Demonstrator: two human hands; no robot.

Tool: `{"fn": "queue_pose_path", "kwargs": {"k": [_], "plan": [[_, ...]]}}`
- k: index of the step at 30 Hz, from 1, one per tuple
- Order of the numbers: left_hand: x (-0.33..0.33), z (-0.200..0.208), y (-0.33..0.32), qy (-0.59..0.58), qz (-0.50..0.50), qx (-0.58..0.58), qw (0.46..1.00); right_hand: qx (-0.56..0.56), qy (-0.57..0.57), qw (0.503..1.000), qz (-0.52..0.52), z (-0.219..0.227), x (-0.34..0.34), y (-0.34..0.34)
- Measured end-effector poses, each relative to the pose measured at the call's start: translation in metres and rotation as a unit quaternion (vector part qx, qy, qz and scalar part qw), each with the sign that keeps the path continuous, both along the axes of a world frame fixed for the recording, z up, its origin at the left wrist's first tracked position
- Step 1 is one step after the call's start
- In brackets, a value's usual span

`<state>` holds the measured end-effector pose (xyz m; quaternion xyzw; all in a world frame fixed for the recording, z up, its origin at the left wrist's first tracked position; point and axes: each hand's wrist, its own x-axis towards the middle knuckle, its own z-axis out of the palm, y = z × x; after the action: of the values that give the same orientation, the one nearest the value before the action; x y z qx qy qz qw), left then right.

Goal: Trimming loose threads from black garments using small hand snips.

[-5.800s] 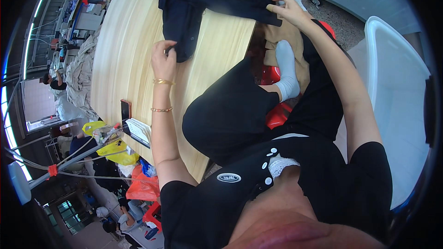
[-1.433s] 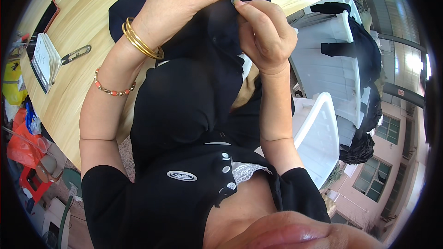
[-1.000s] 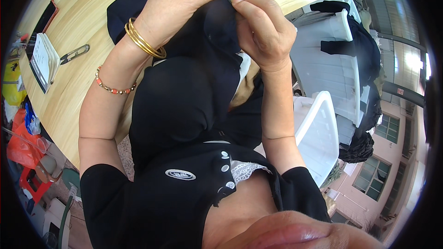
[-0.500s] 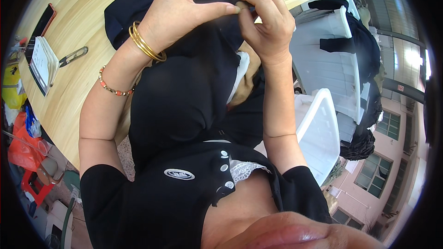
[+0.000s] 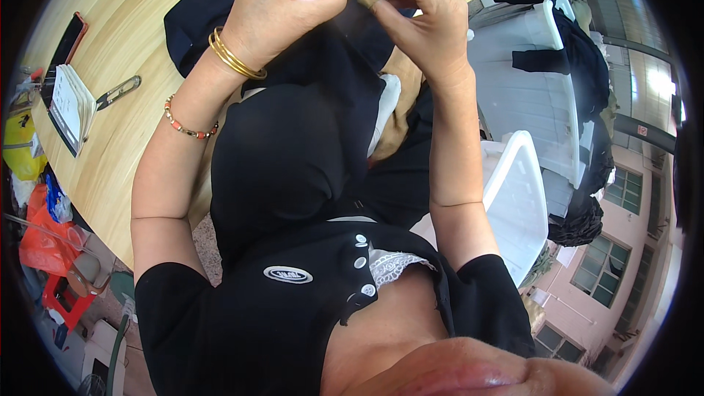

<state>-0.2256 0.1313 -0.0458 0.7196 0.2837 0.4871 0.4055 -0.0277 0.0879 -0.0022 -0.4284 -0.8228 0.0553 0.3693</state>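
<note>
evidently, our left hand (image 5: pixel 275 11) and right hand (image 5: pixel 433 26) narrowly pinch the dark cloth (image 5: pixel 345 51), which could slip if either grip loosens.

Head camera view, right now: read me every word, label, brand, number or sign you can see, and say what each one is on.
Oval badge on the black shirt: lettering present, which I won't copy out.
White pad on the wooden table: markings too small to read.
Small square sign on the grey beam: too small to read.
Dark cloth at the left hand and right hand: no lettering visible.
</note>
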Motion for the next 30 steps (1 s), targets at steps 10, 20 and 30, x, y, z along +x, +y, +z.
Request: {"fn": "queue_pose_path", "kwargs": {"k": [10, 20, 30], "plan": [[0.001, 0.000, 0.000, -0.010, -0.021, 0.015, 1.000, -0.249, 0.115, 0.962, -0.008, 0.019, 0.001, 0.011], [0.001, 0.004, 0.001, 0.026, 0.014, 0.190, 0.981, -0.351, 0.196, 0.915, 0.045, 0.029, 0.006, 0.019], [0.001, -0.003, 0.002, 0.001, 0.006, 0.242, 0.970, -0.391, 0.254, 0.882, 0.066, 0.019, 0.009, 0.017]]}}
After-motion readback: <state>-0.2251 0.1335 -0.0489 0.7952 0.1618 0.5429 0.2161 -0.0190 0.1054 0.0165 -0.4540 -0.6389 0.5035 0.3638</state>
